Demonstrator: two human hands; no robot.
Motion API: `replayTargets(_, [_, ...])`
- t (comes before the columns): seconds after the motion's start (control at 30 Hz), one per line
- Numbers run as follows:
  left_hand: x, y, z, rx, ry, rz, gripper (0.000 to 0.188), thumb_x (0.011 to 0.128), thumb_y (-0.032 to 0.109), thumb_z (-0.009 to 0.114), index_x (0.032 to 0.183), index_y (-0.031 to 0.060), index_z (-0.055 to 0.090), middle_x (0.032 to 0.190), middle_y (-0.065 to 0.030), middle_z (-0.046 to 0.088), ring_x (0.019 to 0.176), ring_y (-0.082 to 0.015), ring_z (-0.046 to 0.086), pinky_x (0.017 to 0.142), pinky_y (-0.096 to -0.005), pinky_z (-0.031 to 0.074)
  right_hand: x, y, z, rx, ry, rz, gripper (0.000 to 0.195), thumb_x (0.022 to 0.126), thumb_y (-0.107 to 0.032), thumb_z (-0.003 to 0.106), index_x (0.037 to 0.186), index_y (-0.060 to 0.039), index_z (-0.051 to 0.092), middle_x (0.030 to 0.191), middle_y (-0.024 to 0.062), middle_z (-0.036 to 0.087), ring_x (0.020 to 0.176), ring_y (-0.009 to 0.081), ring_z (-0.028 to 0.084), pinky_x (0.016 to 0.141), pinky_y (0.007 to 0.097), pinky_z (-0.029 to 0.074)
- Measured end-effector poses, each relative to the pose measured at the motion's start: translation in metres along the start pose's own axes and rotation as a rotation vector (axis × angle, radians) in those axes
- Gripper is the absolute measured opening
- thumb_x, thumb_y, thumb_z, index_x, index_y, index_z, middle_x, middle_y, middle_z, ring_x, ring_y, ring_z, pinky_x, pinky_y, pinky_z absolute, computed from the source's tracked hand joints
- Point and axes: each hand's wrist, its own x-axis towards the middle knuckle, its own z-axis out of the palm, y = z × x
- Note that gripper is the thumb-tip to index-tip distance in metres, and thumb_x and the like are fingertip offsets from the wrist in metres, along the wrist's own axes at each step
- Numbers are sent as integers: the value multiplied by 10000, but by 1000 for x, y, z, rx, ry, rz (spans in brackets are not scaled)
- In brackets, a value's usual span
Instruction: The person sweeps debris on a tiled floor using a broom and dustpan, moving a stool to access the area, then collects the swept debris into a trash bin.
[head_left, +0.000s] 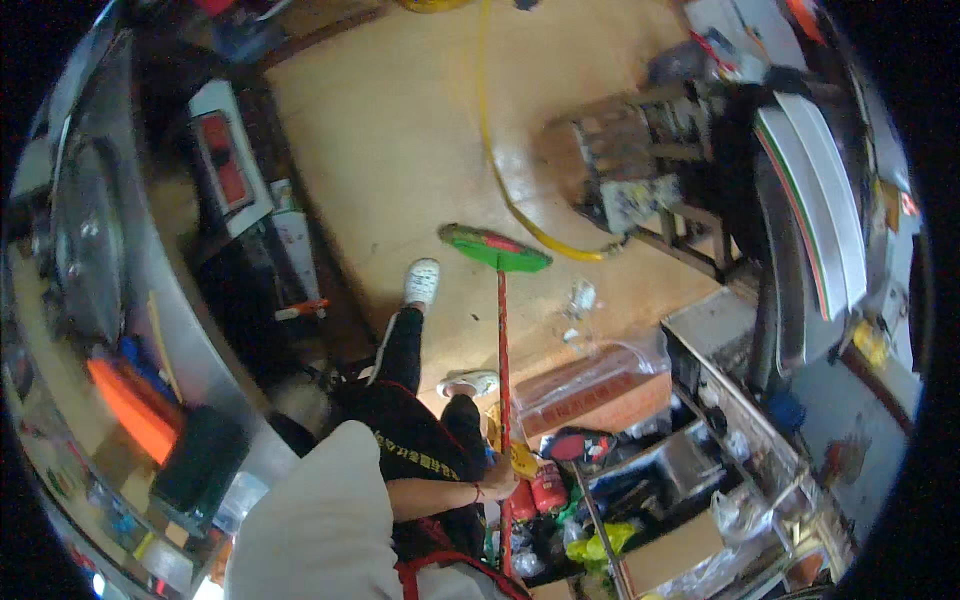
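Note:
My left hand (501, 478) is closed around the red handle of a broom (503, 330), low in the view in front of my apron. The handle runs away from me to a green broom head (499, 253), which rests on the tan floor. Just right of the handle lies a crumpled piece of clear plastic (581, 298), with a smaller white scrap (571, 334) nearer me. My white shoes (422, 281) stand to the left of the handle, one ahead of the other. My right hand is out of view.
A yellow hose (487, 150) curves across the floor to a wooden stool (645, 161). An open cardboard box (596, 401), red containers (548, 487) and crowded clutter sit close on my right. A metal counter (196, 330) runs along the left.

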Motion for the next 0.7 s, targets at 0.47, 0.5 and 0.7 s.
replayTargets(0.47, [136,-17,-571,307,1124,-51,202,780,120,509,924,-12,560,756,-188,591,654,-336,604,583,-432,484,180,-346,288,107,-740,-438,533,927,-126,474,1414,-167,263,538,-5,424,360,94,391,323,237,330])
replayTargets(0.5, [142,-22,-612,489,1070,-12,215,770,122,514,926,-13,575,754,-184,606,623,-329,611,547,-415,488,177,-377,312,50,-715,-420,528,932,-158,475,1415,-179,263,558,15,453,390,96,412,338,223,321])
replayTargets(0.7, [168,-29,-573,481,1051,-264,282,820,136,481,1060,-11,476,910,-186,625,782,-355,628,659,-428,514,215,-313,315,-34,-552,-481,524,907,-102,496,1395,-199,330,576,-31,407,404,57,349,343,206,285])
